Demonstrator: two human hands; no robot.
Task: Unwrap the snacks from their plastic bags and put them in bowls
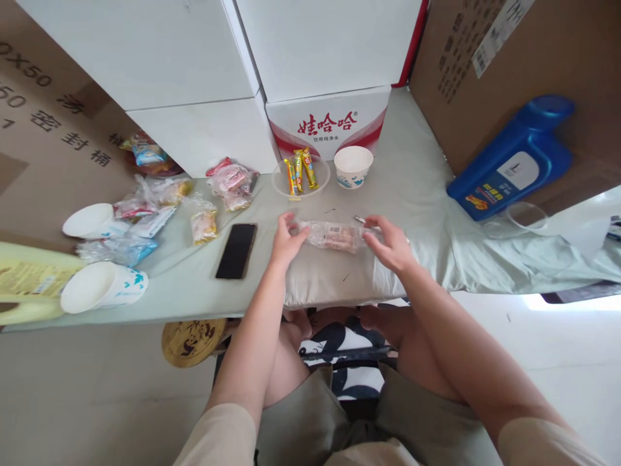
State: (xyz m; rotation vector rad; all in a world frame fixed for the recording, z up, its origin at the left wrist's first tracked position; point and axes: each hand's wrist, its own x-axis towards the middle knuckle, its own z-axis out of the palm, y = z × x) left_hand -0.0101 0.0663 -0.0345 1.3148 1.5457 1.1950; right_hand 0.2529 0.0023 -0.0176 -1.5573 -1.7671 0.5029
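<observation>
Loosely parted, the fingers of the left hand (288, 241) and right hand (391, 244) flank a clear plastic packet (339, 237) on the worktop (417, 184)

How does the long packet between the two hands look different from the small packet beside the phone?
Colour: the long packet shows pale pinkish contents, while the small packet shows yellow ones. Pose: the long packet lies mostly left to right, whereas the small packet runs more near to far. Place: the long packet is between the left hand and right hand; the small packet lies apart from them. Both have see-through wrapping.
</observation>
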